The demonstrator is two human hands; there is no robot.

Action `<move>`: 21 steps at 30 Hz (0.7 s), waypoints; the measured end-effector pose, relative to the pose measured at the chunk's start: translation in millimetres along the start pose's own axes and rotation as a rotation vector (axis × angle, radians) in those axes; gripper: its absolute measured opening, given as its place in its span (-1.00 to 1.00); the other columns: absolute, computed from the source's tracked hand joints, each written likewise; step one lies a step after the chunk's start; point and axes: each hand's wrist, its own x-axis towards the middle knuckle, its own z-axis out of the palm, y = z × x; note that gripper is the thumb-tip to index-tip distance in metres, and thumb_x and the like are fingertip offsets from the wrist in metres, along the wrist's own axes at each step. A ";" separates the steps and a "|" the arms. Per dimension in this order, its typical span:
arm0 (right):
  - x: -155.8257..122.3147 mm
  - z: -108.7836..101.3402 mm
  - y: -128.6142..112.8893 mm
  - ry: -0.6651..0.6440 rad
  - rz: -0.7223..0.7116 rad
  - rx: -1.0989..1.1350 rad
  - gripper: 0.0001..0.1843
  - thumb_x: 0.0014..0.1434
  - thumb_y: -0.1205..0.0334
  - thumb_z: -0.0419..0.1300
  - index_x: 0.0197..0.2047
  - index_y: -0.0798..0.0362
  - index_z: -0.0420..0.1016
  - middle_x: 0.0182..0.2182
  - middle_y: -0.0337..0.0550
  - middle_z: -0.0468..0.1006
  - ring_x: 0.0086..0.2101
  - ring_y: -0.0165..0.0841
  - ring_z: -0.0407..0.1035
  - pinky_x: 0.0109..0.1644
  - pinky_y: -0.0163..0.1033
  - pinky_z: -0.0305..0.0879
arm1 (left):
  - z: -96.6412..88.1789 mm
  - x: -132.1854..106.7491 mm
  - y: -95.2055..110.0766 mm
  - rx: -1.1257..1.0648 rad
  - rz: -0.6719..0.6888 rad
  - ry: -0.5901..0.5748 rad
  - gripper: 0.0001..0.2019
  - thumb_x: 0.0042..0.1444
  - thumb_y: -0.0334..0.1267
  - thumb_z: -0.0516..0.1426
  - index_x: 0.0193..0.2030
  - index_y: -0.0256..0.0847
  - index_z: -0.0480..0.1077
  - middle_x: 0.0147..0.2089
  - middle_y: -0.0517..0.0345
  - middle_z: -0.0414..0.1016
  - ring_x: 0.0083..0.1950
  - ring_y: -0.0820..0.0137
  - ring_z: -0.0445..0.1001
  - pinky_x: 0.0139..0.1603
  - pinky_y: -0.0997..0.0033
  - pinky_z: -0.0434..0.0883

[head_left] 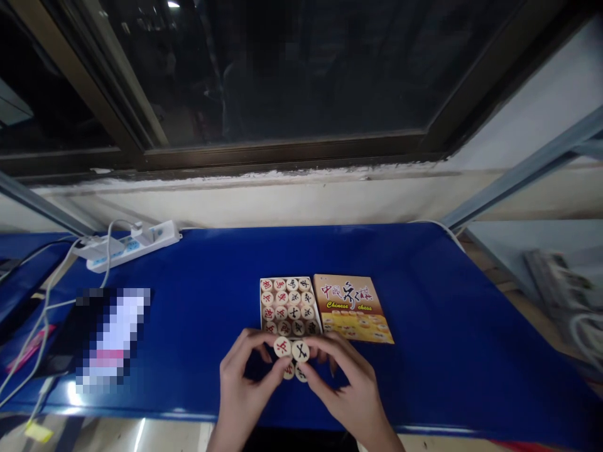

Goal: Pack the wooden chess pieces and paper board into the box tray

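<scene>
My left hand (249, 370) pinches a round Chinese chess piece with a red character (282, 347) between thumb and fingers. Beside it, my right hand (346, 373) grips a chess piece with a black character (300, 351). The two held pieces sit side by side, just in front of an open box (262, 301) filled with rows of red- and black-lettered pieces. Below them, two more pieces, one red (289, 371) and one black (301, 373), show partly behind my thumbs. To the box's right lies its printed lid (353, 307), marked "Chinese chess".
All this rests on a blue table (202, 314). A white power strip (134, 247) with plugs and cables stands at the back left. Nearer on the left is a pixelated, bright-screened device (113, 339). A window (301, 75) and wall rise behind the table.
</scene>
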 end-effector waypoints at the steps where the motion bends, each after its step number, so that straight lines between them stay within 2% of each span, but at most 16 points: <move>1: 0.4 0.3 0.3 -0.003 0.001 0.003 -0.73 0.24 0.37 0.22 0.00 -0.06 0.44 -0.35 -0.25 0.48 -0.41 -0.45 0.38 -0.42 -0.33 0.38 | 0.1 0.4 -0.1 -0.005 -0.001 -0.002 -0.82 0.16 -0.29 0.31 -0.11 -0.10 0.46 -0.34 0.28 0.48 -0.39 0.48 0.47 -0.34 0.48 0.41; 14: -0.9 0.4 -3.6 0.035 -0.066 -0.072 -0.77 0.22 0.38 0.26 -0.06 0.00 0.42 -0.37 -0.25 0.50 -0.40 -0.47 0.37 -0.37 -0.35 0.37 | -0.8 -2.2 -1.2 -0.046 0.020 -0.040 -0.82 0.15 -0.28 0.32 -0.12 -0.10 0.46 -0.29 0.25 0.48 -0.37 0.45 0.45 -0.32 0.44 0.42; 17: 2.1 -1.3 -2.0 0.073 -0.047 -0.119 -0.79 0.24 0.35 0.25 -0.05 0.01 0.44 -0.37 -0.24 0.50 -0.40 -0.46 0.37 -0.36 -0.33 0.37 | -2.0 0.8 -1.5 0.047 0.021 -0.004 -0.82 0.18 -0.25 0.30 -0.08 -0.08 0.47 -0.19 0.17 0.50 -0.24 0.38 0.50 -0.24 0.39 0.47; 21: 12.7 -8.5 4.8 0.158 -0.022 -0.265 -0.80 0.26 0.34 0.25 -0.04 0.01 0.47 -0.38 -0.24 0.49 -0.38 -0.45 0.38 -0.30 -0.31 0.37 | -3.7 16.5 -9.2 0.276 0.034 0.083 -0.84 0.22 -0.23 0.25 -0.07 -0.09 0.49 -0.04 0.06 0.47 -0.02 0.25 0.49 -0.08 0.25 0.47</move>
